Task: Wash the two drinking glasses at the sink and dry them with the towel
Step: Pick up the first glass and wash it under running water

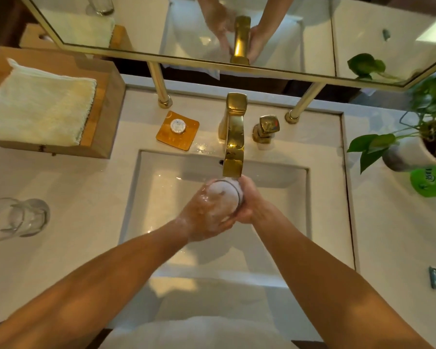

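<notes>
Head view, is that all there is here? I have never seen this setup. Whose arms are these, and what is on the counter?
Yes, one picture, from a camera worn on the person's head, looking down at a bathroom sink. No machine: the arms are the person's own. Both hands, left hand soapy and right hand, hold a foam-filled glass under the gold tap. On the counter: a second glass at left, a folded towel on a wooden box, a soap dish, and a potted plant at right.
</notes>
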A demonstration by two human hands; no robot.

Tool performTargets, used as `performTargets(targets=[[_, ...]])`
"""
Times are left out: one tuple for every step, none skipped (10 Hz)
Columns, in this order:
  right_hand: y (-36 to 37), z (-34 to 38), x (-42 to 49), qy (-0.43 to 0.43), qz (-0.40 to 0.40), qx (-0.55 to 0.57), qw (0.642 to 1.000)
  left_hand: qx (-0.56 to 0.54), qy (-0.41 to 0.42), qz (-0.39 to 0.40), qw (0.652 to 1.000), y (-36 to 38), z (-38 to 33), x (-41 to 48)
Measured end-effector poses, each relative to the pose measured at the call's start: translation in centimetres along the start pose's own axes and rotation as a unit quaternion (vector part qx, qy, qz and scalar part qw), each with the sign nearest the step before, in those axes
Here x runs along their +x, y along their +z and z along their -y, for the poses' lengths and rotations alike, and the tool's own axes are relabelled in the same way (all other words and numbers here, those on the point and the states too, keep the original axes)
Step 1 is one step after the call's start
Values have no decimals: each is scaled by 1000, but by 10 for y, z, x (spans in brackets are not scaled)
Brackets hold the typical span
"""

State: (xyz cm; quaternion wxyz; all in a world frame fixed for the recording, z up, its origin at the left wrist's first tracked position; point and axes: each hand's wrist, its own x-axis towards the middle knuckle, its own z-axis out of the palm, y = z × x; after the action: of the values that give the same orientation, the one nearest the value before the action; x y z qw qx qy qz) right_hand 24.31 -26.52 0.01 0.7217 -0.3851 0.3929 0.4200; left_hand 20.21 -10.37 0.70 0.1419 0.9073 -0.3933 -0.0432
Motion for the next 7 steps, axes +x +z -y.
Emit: performTargets(targets=[[-2,-7,-2,-3,-2,24,1000,57,79,47,994,-10,25,13],[4,-4,5,-12,-25,58,998,55,-26,59,996,-18,3,16],[-5,1,0,-2,-44,-4,999,9,-19,119,993,-14,-2,14],[-5,3,-2,-35,-33,2,999,38,-47,100,993,-15,28,12],[2,11,2,-64,-49,-26,996,59,-73,151,984,-11,-9,22],[-11,5,5,-44,-84,-62,994,84,-30,234,968,27,6,20],[-10,8,2,-82,-74,-32,993,80,-121,193,970,20,-6,32]])
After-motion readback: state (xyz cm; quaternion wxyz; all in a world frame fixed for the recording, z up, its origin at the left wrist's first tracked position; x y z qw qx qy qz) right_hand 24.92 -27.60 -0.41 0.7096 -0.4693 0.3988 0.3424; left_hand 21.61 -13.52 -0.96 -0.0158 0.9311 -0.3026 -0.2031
